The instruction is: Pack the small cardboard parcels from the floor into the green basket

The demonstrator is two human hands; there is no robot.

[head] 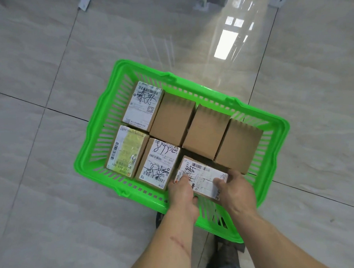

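A bright green slotted basket (92, 136) stands on the tiled floor. Several small cardboard parcels fill it in two rows. Three plain brown parcels (204, 129) stand along the far side, and a white-labelled parcel (143, 105) takes the far left corner. The near row has a yellow-taped parcel (125, 150) and a scribbled-label parcel (159, 161). A further labelled parcel (201, 178) sits tilted at the near right. My left hand (183, 193) grips its left end and my right hand (235, 189) grips its right end.
Glossy grey floor tiles (54, 198) surround the basket, with a bright window reflection (226, 45) beyond it. White metal rack feet (84, 4) stand at the top edge. My dark shoe (224, 248) shows under the basket's near corner.
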